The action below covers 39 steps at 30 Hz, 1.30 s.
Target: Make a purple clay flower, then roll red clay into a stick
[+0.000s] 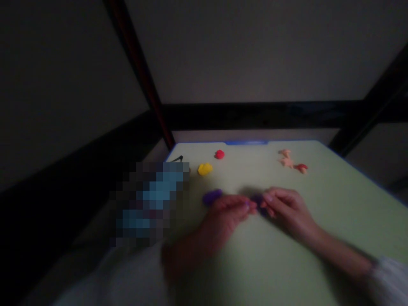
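Over the middle of the table, my left hand [231, 210] and my right hand [283, 204] come close together, fingertips nearly meeting. Dark purple modelling clay [258, 199] shows at the fingers of my right hand, which are pinched on it. The left thumb and fingers are pressed together too, with a tiny speck of purple at their tips. Beside my left hand, on its far left side, lies a thick purple lump of the same clay [212, 197]. Blur and dim light hide the finer shape of what is held.
A yellow lump [205, 169] and a red lump [219, 154] lie farther back on the pale table [338, 204]. Several small peach-coloured shapes [287, 162], one with a red top [301, 166], sit at the back right. A pixelated blue area [159, 191] borders the left edge.
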Each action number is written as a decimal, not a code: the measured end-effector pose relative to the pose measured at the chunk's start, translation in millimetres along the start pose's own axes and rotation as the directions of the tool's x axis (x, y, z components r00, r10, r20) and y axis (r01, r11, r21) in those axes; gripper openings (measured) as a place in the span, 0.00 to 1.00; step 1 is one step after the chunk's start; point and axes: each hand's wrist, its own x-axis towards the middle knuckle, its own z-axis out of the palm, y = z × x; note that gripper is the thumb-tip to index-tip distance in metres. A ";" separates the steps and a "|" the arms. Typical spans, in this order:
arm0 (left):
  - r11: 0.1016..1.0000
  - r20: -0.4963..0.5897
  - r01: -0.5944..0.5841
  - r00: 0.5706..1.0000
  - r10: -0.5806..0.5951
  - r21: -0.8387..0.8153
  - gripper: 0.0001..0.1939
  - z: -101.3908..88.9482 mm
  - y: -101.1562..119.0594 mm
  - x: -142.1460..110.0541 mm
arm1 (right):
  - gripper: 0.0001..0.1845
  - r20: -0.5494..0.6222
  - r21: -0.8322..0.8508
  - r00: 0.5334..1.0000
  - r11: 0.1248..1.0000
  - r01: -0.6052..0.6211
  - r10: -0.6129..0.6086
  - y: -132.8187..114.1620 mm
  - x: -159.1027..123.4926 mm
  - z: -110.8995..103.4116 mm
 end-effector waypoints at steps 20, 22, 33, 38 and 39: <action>0.991 -0.118 0.013 0.993 -0.029 -0.130 0.10 -6.0 -5.3 6.1 | 0.23 0.028 -0.070 0.999 0.997 -0.024 0.026 -3.4 -1.1 3.1; 0.997 -0.092 0.018 0.996 -0.024 -0.068 0.10 -4.6 -4.6 4.8 | 0.22 0.036 -0.065 0.999 0.997 -0.030 0.032 -2.3 -1.3 2.8; 0.998 0.014 0.037 0.999 -0.038 0.049 0.12 -4.4 -2.6 0.4 | 0.22 0.032 -0.069 0.999 0.997 -0.024 0.027 -4.8 -1.3 3.5; 0.992 0.054 0.021 0.998 -0.028 0.123 0.10 -5.1 -2.1 -1.1 | 0.22 0.016 -0.076 1.000 0.997 0.005 -0.004 -4.5 -0.9 3.1; 0.992 0.054 0.011 0.998 -0.018 0.129 0.10 -7.1 -3.4 -0.7 | 0.21 0.009 -0.082 1.000 0.997 0.015 -0.014 -4.3 -1.0 3.0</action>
